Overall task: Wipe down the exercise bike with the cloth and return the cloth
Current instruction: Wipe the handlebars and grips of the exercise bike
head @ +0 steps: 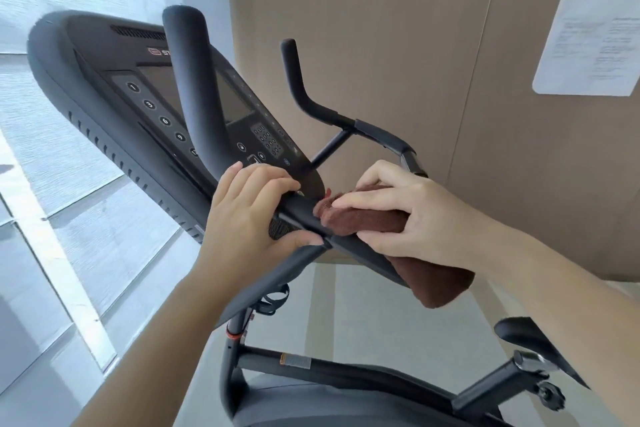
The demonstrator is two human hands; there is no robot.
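A black exercise bike fills the view, its console [145, 94] tilted at upper left. The handlebar [194, 87] rises in front of the console, and a second horn [294, 80] stands to the right. My left hand [252, 215] grips the handlebar base just below the console. My right hand [408, 215] holds a brown cloth [367, 218] wrapped over the bar right of centre, fingers curled round it. A loose end of the cloth hangs below my wrist. The saddle [533, 340] shows at lower right.
A tan wall [398, 45] stands close behind the handlebars, with a white printed sheet [592, 35] stuck on it at upper right. A bright window [52, 184] runs along the left. Pale floor [388, 315] lies beneath the frame [346, 371].
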